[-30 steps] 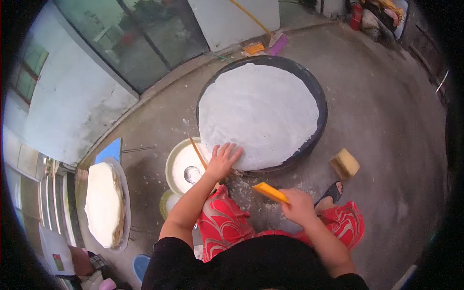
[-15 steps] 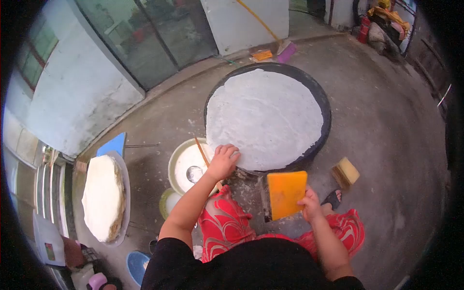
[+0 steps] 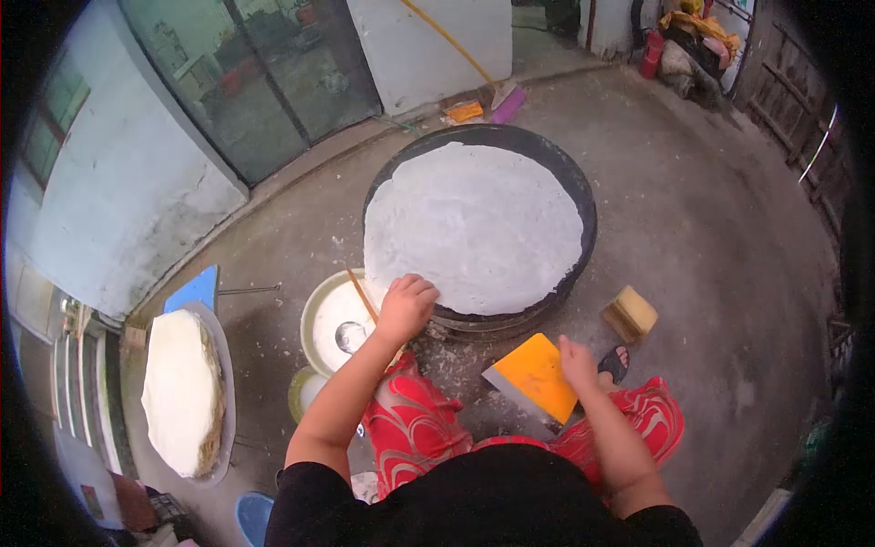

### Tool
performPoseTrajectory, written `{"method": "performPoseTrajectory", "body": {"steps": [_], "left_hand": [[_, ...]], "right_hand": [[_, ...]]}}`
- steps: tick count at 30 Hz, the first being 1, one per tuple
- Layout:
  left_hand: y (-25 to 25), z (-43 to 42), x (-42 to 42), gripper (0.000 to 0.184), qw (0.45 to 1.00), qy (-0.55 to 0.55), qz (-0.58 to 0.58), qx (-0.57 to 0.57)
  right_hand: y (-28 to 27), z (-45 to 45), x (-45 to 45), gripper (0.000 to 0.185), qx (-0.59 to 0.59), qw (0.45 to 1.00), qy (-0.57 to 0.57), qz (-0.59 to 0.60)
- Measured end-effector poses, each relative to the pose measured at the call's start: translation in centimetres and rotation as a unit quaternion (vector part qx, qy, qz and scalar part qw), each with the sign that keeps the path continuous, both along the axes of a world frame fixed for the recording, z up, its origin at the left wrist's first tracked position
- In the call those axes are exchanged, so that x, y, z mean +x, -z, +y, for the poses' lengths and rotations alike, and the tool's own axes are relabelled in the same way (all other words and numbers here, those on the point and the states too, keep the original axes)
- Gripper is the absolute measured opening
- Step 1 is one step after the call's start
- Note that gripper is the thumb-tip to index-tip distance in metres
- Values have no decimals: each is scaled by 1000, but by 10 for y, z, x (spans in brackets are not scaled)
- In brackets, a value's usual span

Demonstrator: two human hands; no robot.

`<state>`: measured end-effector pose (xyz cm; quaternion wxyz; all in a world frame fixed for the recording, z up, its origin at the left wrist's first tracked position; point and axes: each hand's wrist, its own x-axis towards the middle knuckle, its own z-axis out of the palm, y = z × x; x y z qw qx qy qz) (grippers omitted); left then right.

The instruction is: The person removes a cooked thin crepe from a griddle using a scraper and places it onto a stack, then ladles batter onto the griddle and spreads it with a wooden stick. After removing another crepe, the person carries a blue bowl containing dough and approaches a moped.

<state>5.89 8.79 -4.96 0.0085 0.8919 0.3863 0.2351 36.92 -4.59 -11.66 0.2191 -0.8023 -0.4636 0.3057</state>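
A large round black pan carries a thin white sheet over most of its surface. My left hand is at the pan's near left edge, fingers curled together at the rim of the sheet; what lies under the fingertips is hidden. My right hand grips a flat yellow scraper by its side, below the pan and off it. Beside my left forearm is a pale bowl of white batter, holding a metal ladle and a thin wooden stick.
A tall stack of white sheets rests on a stand at the left. A yellowish block lies on the floor right of the pan. Behind are a broom, a glass door and a red extinguisher. A blue basin is low left.
The scraper has turned from edge-on to its broad face, then tilted. My left hand remains at the pan's edge, its fingers drawn from spread to curled. The view has shifted slightly.
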Motion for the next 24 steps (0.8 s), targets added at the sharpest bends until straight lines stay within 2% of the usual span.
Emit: {"method": "performPoseTrajectory", "body": {"steps": [3,5,6,8,9,11,16,18,19,21,22,24], "left_hand": [[-13,-4,2,23,1000,-5,-18,16],[-23,-8,4,21,999,-9,-34,24],[-29,-10,4,20,998,-13,-47,29],[-43,-15,6,18,998,-16,-46,36],[-51,-18,7,16,998,-18,-43,42],[-65,-25,7,15,997,-19,-50,56],[-93,-40,1,11,994,-44,-65,75],[-106,-46,-6,9,994,-68,-62,62],[-110,-45,-12,9,993,-77,-64,62],[-116,-39,-28,8,992,-108,-67,-8],[-118,-35,-38,8,990,-119,-70,-6],[-122,-20,-61,12,982,-136,-122,-41]], "right_hand": [[4,4,5,35,-2,999,-15,-31],[6,7,3,43,116,992,0,-41],[6,8,2,43,117,992,-1,-43],[6,12,0,68,179,980,-6,-87],[4,14,0,68,180,980,-9,-87],[-1,18,-2,86,226,970,-12,-91],[-10,29,2,94,254,961,-29,-100],[-18,31,2,78,208,972,-37,-101],[-16,33,4,78,209,972,-46,-102],[-7,37,14,53,257,957,-106,-78],[-2,40,18,53,259,956,-118,-78],[3,51,22,26,283,948,-144,22]]}}
